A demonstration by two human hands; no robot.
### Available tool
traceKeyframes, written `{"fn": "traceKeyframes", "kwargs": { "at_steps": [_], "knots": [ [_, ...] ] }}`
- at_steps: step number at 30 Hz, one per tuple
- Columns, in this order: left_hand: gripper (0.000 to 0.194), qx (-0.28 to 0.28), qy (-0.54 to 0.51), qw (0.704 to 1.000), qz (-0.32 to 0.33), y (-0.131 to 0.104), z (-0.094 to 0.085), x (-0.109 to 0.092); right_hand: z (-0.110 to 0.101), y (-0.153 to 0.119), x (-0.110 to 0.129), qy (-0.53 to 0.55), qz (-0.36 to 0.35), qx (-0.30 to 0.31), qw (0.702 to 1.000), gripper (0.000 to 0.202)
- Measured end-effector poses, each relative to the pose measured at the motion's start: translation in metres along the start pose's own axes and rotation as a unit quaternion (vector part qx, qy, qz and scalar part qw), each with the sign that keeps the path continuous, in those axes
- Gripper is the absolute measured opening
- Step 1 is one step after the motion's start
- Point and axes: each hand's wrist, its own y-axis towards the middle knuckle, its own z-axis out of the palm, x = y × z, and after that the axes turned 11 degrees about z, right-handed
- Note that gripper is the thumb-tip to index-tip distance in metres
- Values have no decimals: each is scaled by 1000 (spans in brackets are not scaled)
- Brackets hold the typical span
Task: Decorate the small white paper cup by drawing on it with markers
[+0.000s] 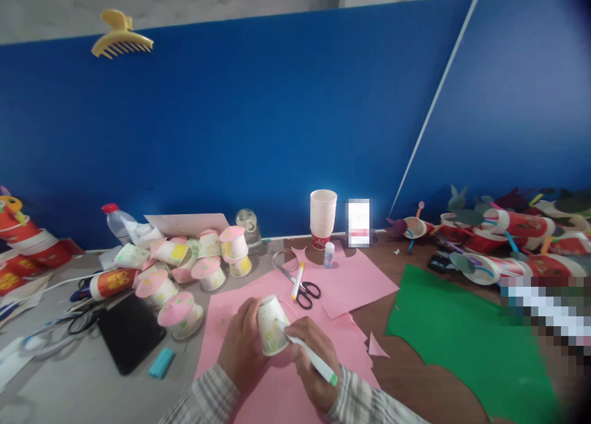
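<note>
Cup and marker in hand over pink paper (258,387).
Left hand (242,344) is clasped round the cup (271,328); right hand (309,362) is clamped on a marker (307,352), its tip touching the cup.

I see a small white paper cup (272,325) lying on its side, its flat base turned up and away from me toward the blue wall and its mouth facing down toward me. Its wall carries faint yellow-green drawn marks near the lower part. It sits above the pink paper sheet (258,387), low in the middle of the view. A marker (307,353) with a white barrel and a green end cap slants across the cup's right side, its tip touching the cup wall and its cap end pointing down and to the right.
</note>
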Motion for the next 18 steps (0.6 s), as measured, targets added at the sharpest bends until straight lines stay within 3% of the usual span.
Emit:
{"fn": "traceKeyframes", "kwargs": {
  "at_steps": [18],
  "knots": [
    [76,15,-10,1000,-20,-1,1,1,-1,1,1,-1,7,5,1000,26]
  ]
}}
